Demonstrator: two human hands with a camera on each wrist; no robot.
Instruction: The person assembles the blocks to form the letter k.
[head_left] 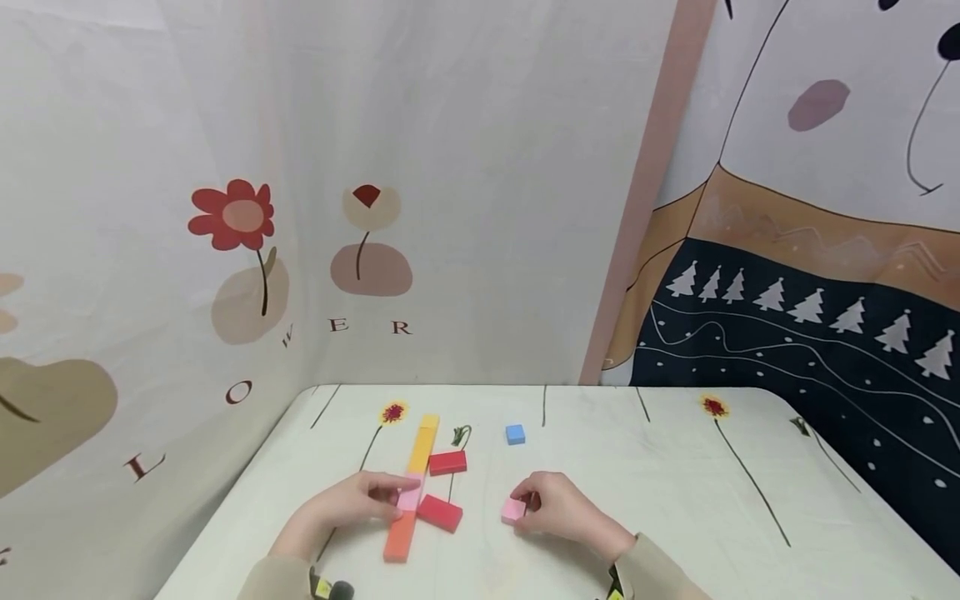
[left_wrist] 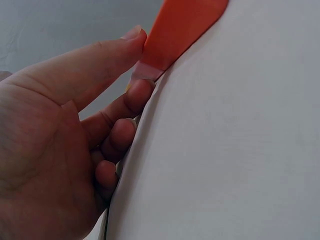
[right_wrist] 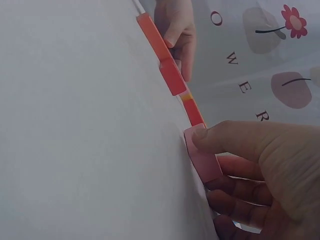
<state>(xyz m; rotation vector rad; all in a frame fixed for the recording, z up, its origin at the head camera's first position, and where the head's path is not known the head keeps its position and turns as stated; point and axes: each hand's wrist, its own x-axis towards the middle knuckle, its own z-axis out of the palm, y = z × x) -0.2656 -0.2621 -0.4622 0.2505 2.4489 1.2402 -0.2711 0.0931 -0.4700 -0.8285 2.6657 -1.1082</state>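
Observation:
A straight row of flat blocks lies on the table, with yellow blocks [head_left: 424, 442] at the far end, a pink block [head_left: 408, 498] in the middle and an orange block [head_left: 400, 537] nearest me. My left hand [head_left: 367, 496] holds the row's pink block, thumb and index finger spanning it from the left side. Beside the row on its right lie two red blocks [head_left: 447, 462], the nearer one [head_left: 440, 513] tilted against it. My right hand [head_left: 558, 508] pinches a smaller pink block [right_wrist: 203, 155] between thumb and fingers, at table level, right of the red blocks.
A small blue block [head_left: 515, 434] sits farther back, right of the row. The white tablecloth [head_left: 660, 475] bears printed flowers. Behind the table hang printed curtains [head_left: 480, 208], and a dark panel with trees [head_left: 787, 333] borders the right.

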